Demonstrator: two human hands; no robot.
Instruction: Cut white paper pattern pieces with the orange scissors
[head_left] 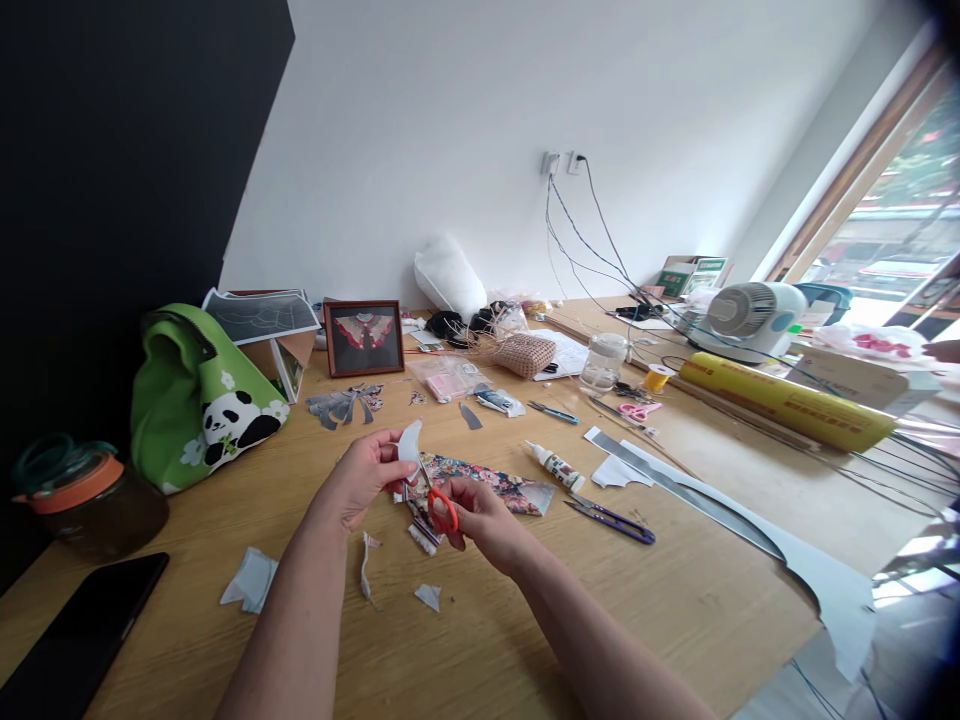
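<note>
White piece (409,447) up first in the head view, narrow and curved, raised clear of the bench (525,640) by the left hand (371,470). Pinched close there between thumb and fingertips, nothing else visible in that grip. Across to the right hand (476,515): curled round the orange handles of the scissors (441,510), blades pointing up and away, tips right by the lower edge of the piece. Biting into it, or only just beside it? Can't tell from here. Nor, with the handles partly covered, the exact spread of the blades.

On to the handling, as a judgement: next to no weight by the look of it, thin, probably paper or stiffened cloth, standing up without drooping, so fairly stiff for such thinness. Likely to crease under a hard squeeze, likely to swing away from a push by the blades. Not obviously slippery, going by the matt face. Best taken flat between thumb and fingertips, at the lower, broader part, close to the cut but off the line of the blades; poor to take by the upper tip, too easily folded. Below and to the right, patterned fabric (487,485), rumpled and softer-looking; lower down, a white scrap (429,597), flat on the bench
</note>
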